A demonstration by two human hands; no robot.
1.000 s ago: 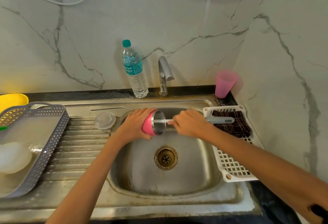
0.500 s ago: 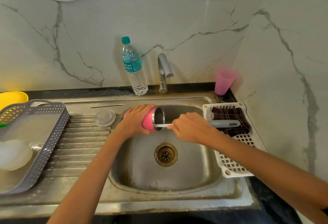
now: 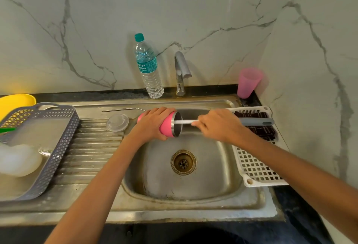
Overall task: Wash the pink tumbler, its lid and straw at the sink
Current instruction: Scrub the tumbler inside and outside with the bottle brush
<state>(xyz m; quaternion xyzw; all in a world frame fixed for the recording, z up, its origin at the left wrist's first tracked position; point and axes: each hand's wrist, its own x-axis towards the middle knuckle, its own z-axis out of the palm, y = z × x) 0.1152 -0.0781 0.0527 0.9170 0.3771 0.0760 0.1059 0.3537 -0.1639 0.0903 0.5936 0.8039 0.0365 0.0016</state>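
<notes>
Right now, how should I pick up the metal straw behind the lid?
Pinch the straw on its long straight part, near its left end, from above. It lies flat on the sink rim, and its bent right end sits close to the left hand gripping the tumbler.

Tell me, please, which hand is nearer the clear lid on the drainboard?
Left. The left hand, gripping the pink tumbler, is right of the lid; the right hand, holding the brush, is farther right.
</notes>
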